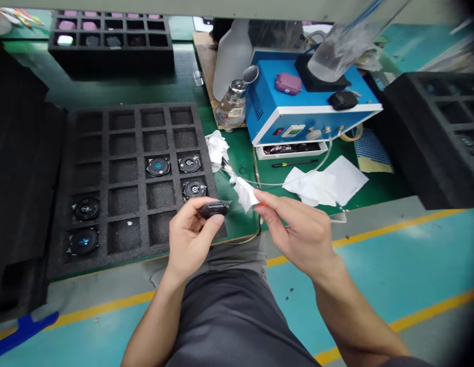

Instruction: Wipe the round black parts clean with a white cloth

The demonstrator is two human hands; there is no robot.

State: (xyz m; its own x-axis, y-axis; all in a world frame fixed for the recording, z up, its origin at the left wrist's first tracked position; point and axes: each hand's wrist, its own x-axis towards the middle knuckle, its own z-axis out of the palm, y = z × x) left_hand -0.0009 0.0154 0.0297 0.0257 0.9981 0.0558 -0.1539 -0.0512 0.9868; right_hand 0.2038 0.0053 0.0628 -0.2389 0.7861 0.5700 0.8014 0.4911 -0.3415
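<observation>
My left hand [193,239] is closed around the edge of a black smartwatch body [214,208], tilted so that its side shows. To its right, my right hand [301,229] pinches a crumpled white wipe [245,193]. A small orange bit shows at those fingertips; what it belongs to is hidden. The wipe and the watch body are apart. Under and left of my left hand lies a black foam tray [141,209] with square pockets. Several similar round watch bodies, such as one at its right side [189,163], sit in some pockets.
A blue machine [317,122] with a thin clear hose stands behind my right hand. Nearby are a glass dispenser bottle [232,109], a crumpled tissue [217,148], flat white wipes [317,186] and a pen [295,163]. Black foam blocks [420,148] flank the bench.
</observation>
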